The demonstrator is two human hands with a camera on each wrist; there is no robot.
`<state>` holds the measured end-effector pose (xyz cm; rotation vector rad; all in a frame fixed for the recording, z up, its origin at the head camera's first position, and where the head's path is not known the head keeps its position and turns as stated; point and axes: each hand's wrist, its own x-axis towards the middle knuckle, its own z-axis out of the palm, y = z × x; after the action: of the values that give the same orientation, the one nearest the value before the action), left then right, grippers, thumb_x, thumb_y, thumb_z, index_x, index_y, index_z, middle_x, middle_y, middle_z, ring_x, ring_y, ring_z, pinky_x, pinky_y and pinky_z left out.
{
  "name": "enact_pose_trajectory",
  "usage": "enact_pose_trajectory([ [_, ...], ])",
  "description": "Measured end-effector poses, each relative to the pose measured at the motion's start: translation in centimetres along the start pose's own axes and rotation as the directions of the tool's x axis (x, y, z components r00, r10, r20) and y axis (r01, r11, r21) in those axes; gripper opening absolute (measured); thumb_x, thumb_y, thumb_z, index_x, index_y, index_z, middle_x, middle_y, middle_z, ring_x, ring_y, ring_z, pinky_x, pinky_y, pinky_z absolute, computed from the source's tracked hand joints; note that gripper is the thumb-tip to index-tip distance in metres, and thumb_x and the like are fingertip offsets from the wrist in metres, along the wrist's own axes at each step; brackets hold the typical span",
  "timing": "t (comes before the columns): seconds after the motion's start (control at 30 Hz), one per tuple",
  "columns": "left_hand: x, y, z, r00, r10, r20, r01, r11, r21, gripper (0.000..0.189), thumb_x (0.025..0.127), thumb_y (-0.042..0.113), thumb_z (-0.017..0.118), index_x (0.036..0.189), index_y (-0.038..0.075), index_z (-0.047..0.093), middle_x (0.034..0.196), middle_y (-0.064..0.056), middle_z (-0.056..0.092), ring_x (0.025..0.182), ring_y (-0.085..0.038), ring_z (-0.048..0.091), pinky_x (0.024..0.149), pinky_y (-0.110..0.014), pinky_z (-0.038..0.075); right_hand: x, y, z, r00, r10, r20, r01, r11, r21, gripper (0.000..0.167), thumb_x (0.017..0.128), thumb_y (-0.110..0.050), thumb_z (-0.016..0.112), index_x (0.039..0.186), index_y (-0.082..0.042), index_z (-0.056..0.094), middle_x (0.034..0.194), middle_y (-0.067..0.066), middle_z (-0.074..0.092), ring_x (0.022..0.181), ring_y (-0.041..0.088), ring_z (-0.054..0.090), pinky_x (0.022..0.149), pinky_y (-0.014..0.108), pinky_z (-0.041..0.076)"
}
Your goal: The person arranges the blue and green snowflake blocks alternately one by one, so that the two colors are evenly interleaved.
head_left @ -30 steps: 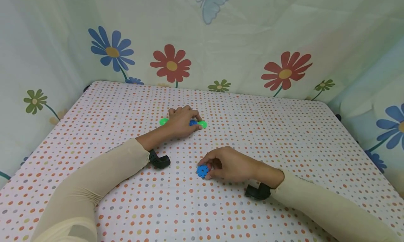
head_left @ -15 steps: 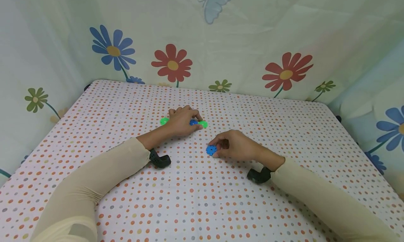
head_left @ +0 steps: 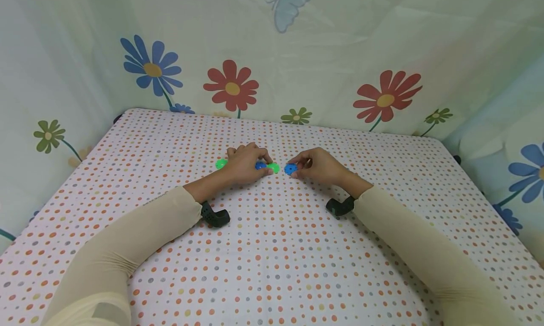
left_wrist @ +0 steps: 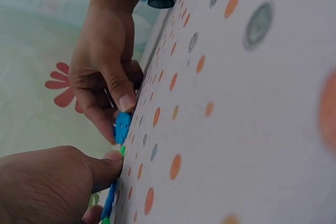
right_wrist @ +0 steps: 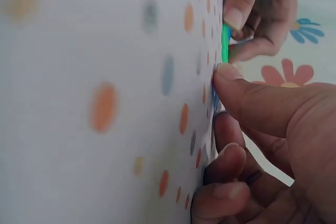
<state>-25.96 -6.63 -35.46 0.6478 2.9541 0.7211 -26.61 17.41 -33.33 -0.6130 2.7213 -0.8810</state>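
Note:
In the head view, a row of notched plastic discs lies flat on the dotted cloth, with a green disc (head_left: 220, 164) at its left end, a blue disc (head_left: 260, 165) and another green disc (head_left: 274, 167) at its right. My left hand (head_left: 244, 165) arches over this row, its palm hiding the middle, and pinches the right part between thumb and finger. Just right of the row, my right hand (head_left: 320, 167) pinches a loose blue disc (head_left: 291, 169) by its edge. The left wrist view has this blue disc (left_wrist: 123, 127) tilted, close above the green edge.
The table (head_left: 263, 269) wears a white cloth with coloured dots. Behind it hangs a curtain (head_left: 323, 56) printed with flowers. Dark wrist mounts, one on the left wrist (head_left: 214, 216) and one on the right (head_left: 340, 206), sit low near the cloth.
My right hand has carried the blue disc away from me and slightly right, up to the green end of the row. The left hand has stayed in place.

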Motion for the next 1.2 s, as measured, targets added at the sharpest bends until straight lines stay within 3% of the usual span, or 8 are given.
enact_pose_trajectory([
  [0.27,0.0,0.1,0.0,1.0,0.003,0.006,-0.003,1.0,0.001,0.027,0.092,0.044,0.066,0.113,0.027,0.067,0.115,-0.002,0.055,0.107,-0.028,0.051,0.092,-0.052,0.024,1.5,0.2,0.0,0.999,0.033,0.022,-0.034,0.999,0.033,0.033,0.087,-0.023,0.076,0.118,-0.012,0.072,0.091,0.005,0.067,0.067,0.015,0.055,0.059,0.026,0.042],
  [0.93,0.0,0.1,-0.1,1.0,0.0,0.011,0.0,1.0,0.006,0.025,0.092,0.044,0.066,0.112,0.028,0.068,0.116,-0.003,0.055,0.108,-0.028,0.051,0.092,-0.052,0.024,1.7,0.4,0.3,0.999,0.044,0.012,-0.044,0.998,0.041,0.034,0.085,-0.025,0.079,0.116,-0.014,0.075,0.091,0.004,0.07,0.076,0.017,0.054,0.066,0.028,0.041],
  [1.2,0.0,0.2,-0.1,1.0,-0.006,0.015,0.006,1.0,0.01,0.025,0.092,0.043,0.066,0.112,0.027,0.068,0.117,-0.003,0.055,0.11,-0.028,0.051,0.094,-0.053,0.025,1.7,0.4,0.2,0.998,0.067,-0.001,-0.067,0.995,0.069,0.03,0.084,-0.025,0.08,0.113,-0.017,0.076,0.097,0.006,0.075,0.063,0.014,0.044,0.059,0.025,0.036],
])
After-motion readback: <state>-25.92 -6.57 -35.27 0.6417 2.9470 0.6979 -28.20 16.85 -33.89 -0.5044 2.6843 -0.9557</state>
